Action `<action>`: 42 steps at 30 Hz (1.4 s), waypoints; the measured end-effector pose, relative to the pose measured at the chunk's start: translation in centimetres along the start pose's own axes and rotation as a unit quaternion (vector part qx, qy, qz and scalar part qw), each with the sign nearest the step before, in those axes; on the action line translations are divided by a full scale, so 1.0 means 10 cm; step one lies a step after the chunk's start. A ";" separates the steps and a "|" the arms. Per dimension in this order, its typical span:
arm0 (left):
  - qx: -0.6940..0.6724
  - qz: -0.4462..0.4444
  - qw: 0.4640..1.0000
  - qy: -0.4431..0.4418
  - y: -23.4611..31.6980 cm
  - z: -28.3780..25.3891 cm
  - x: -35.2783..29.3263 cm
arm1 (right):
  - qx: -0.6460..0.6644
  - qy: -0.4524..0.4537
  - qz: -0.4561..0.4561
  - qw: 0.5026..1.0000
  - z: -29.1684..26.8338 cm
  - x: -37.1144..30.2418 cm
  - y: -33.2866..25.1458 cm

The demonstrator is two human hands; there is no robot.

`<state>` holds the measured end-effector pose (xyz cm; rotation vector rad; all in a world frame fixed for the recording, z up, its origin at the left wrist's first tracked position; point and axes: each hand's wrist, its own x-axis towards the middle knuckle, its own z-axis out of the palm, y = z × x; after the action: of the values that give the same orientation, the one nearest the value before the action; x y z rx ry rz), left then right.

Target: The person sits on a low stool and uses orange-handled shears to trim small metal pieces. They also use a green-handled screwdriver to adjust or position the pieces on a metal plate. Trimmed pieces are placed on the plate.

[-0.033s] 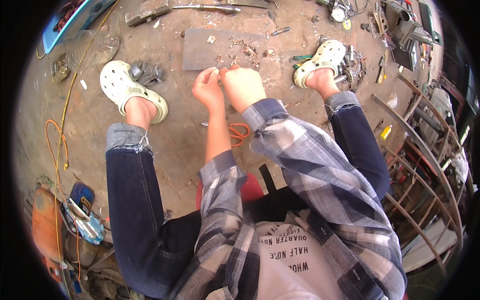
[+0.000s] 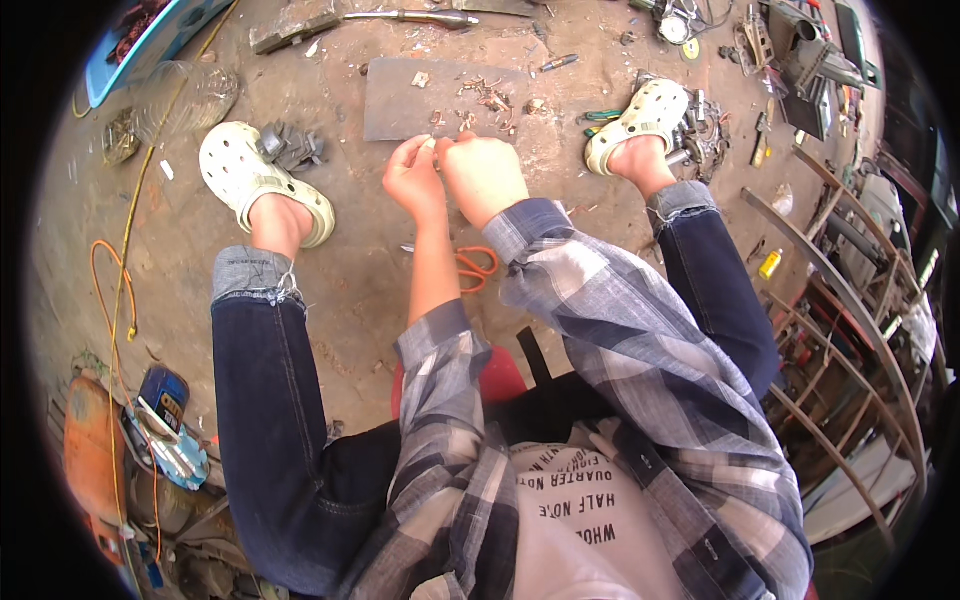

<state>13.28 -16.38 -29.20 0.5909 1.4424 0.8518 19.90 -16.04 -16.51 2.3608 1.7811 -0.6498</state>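
Note:
My left hand and my right hand are close together in front of me, fingertips pinched and nearly meeting. Whatever is between the fingers is too small or hidden to make out. Just beyond them lies a flat grey sheet, its near edge by my fingertips. Small copper-coloured scraps are scattered over its right half, and a pale piece rests near its far side. Orange-handled scissors lie on the ground, partly covered by my left forearm.
Beside my left shoe is a dark ribbed metal part; metal parts lie by my right shoe. A long tool lies at the far side. A metal frame stands at right, an orange tank at lower left. A yellow cord crosses the left.

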 end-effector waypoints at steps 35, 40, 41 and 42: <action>-0.055 0.027 0.998 0.015 -0.08 0.03 0.00 | 0.368 0.122 0.237 0.891 0.41 -0.24 0.05; -0.023 0.037 0.999 0.006 -0.09 0.01 -0.01 | 0.410 0.104 0.270 0.865 0.50 -0.21 0.09; -0.028 0.026 0.999 0.005 -0.10 0.01 -0.02 | 0.414 0.094 0.282 0.860 0.52 -0.21 0.11; -0.034 0.014 0.999 0.003 -0.10 0.02 -0.03 | 0.419 0.085 0.295 0.855 0.53 -0.21 0.13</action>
<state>13.61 -17.15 -29.78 0.5588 1.4072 0.9221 19.28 -20.06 -20.63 3.3554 0.7152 -1.3196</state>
